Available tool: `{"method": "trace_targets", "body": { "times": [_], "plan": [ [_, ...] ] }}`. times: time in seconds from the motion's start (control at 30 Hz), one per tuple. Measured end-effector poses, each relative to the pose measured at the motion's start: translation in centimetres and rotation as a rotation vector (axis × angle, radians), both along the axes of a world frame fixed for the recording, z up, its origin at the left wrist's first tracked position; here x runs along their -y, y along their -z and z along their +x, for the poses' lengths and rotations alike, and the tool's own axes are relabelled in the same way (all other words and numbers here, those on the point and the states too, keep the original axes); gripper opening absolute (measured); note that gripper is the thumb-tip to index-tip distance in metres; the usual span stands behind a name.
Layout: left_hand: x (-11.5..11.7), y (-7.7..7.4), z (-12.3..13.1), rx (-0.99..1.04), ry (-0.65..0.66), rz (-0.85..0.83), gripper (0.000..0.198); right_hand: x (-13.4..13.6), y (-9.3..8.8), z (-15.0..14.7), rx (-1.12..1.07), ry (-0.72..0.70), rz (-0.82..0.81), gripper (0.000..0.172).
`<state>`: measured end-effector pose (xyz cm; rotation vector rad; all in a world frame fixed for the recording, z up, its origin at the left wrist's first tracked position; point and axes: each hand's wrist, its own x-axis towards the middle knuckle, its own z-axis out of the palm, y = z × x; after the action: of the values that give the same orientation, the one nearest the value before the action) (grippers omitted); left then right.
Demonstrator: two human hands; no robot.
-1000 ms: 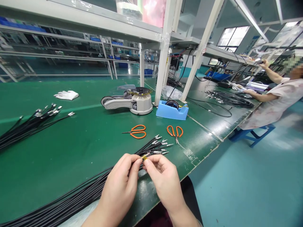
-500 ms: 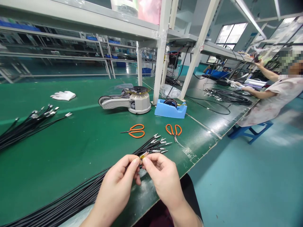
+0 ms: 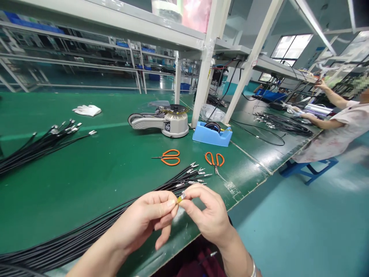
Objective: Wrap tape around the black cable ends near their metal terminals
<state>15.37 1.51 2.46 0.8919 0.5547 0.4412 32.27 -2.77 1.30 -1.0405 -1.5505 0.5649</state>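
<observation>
My left hand (image 3: pixel 154 211) pinches a small silver cable connector (image 3: pixel 181 197) with yellow tape around it, between thumb and forefinger. On the connector's other side, my right hand (image 3: pixel 206 213) grips it with thumb and fingertips. The cable leading from it is mostly hidden by my hands. Just behind them, a bundle of black cables (image 3: pixel 95 227) with silver connector ends lies along the green bench. Another cable end (image 3: pixel 213 254) shows low over my lap.
Two orange-handled scissors or snips (image 3: pixel 170 157) (image 3: pixel 215 161) lie beyond the cables. Behind stand a grey tape dispenser machine (image 3: pixel 174 125) and a blue tape holder (image 3: pixel 211 134). At left are a white glove (image 3: pixel 87 110) and more cables (image 3: pixel 37 152). A co-worker (image 3: pixel 343 119) sits at right.
The view has turned slightly left. My fingers have shifted around the connector, showing more of its silver end and yellow tape. A cable end has come into view over my lap.
</observation>
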Motion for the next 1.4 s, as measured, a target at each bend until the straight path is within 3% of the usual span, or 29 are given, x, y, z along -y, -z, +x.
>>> {"method": "trace_targets", "body": {
  "times": [0.07, 0.17, 0.3, 0.37, 0.5, 0.67, 1.13, 1.4],
  "plan": [
    [0.1, -0.1, -0.1, 0.012, 0.051, -0.036, 0.026, 0.0, -0.2, 0.5, 0.022, -0.034, 0.025, 0.005],
    [0.1, -0.1, -0.2, 0.031, 0.117, -0.061, 0.027, -0.2, -0.2, 0.8, 0.034, -0.142, 0.12, 0.015],
    [0.1, 0.2, -0.1, 0.015, 0.158, 0.001, 0.031, -0.9, 0.3, 1.2, 0.068, -0.248, 0.263, 0.009],
    [0.2, 0.1, 0.2, -0.1, 0.055, 0.151, 0.031, -1.2, 0.7, 1.6, 0.036, -0.221, 0.163, 0.011],
    [0.7, -0.6, 1.2, -0.401, -0.184, 0.475, 0.03, -1.5, 1.2, 2.4, -0.223, -0.146, -0.232, 0.013],
    [0.9, -0.8, 1.5, -0.449, -0.165, 0.488, 0.031, -1.4, 0.7, 2.1, -0.367, -0.088, -0.468, 0.017],
    [0.8, -0.3, 1.7, -0.393, -0.11, 0.475, 0.033, -0.5, -0.5, 1.3, -0.304, -0.016, -0.52, 0.016],
    [0.8, -0.1, 1.9, -0.336, -0.188, 0.562, 0.027, -0.3, -1.1, 1.2, -0.248, -0.052, -0.51, 0.017]
  ]
}}
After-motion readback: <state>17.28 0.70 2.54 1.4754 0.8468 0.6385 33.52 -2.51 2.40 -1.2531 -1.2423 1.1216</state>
